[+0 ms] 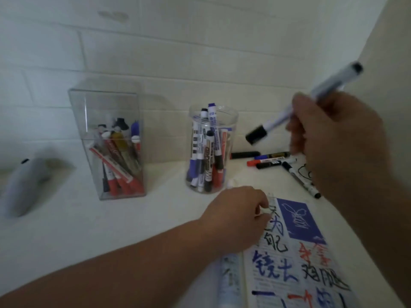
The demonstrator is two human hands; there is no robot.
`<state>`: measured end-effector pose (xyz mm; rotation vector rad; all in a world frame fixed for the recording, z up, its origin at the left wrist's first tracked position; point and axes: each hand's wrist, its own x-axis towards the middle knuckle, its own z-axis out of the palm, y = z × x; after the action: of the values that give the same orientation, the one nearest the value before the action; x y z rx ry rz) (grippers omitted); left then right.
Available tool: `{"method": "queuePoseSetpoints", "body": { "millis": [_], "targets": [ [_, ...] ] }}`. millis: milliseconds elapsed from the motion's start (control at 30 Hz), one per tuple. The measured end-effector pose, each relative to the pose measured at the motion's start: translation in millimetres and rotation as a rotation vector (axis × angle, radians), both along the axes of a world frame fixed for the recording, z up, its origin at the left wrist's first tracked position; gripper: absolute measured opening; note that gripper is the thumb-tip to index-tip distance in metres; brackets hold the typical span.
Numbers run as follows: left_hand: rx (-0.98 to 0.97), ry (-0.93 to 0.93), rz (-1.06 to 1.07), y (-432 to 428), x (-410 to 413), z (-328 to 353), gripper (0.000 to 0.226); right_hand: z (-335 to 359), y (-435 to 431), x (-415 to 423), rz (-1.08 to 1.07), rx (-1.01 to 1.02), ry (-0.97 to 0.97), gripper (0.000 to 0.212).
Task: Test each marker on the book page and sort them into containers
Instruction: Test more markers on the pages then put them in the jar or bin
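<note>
My right hand (335, 138) grips a white marker with a black cap (275, 122), raised in the air, cap end pointing down-left toward the round clear jar (212, 121) full of markers. My left hand (239, 215) rests with curled fingertips on the top left corner of the open book page (295, 258), which is covered with blue, black and red scribbles. A square clear container (106, 107) with several markers, mostly red, stands to the left. Several loose markers (272, 160) lie on the table behind the book.
A blurred grey object (26, 181) lies at the far left of the white table. A white tiled wall runs close behind the containers. A wall also closes in on the right. A black marker (302, 181) lies slanted beside the book.
</note>
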<state>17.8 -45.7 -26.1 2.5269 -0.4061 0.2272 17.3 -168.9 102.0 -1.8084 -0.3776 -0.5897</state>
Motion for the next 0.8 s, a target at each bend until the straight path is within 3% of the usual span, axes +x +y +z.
{"method": "queuePoseSetpoints", "body": {
  "millis": [133,233,400,533,600,700,800],
  "targets": [
    [0.074,-0.097,-0.031,-2,2,1,0.027,36,41,48,-0.080,-0.051,-0.095,0.034],
    [0.137,-0.115,-0.015,1,4,-2,0.038,43,61,80,-0.053,-0.135,-0.045,0.038],
    [0.299,0.028,-0.005,5,7,-7,0.070,32,73,101,-0.031,-0.436,0.053,0.016],
    [0.351,0.046,-0.020,3,6,-3,0.077,29,67,101,0.085,-0.402,-0.067,0.076],
    [0.349,0.048,-0.005,0,4,-1,0.073,30,65,102,0.102,-0.414,-0.153,0.083],
    [0.312,0.022,0.033,-5,0,4,0.058,29,70,106,0.063,-0.527,-0.181,0.066],
    [0.298,-0.031,0.048,-7,-1,1,0.048,21,75,109,0.039,-0.702,-0.104,0.032]
  ]
}}
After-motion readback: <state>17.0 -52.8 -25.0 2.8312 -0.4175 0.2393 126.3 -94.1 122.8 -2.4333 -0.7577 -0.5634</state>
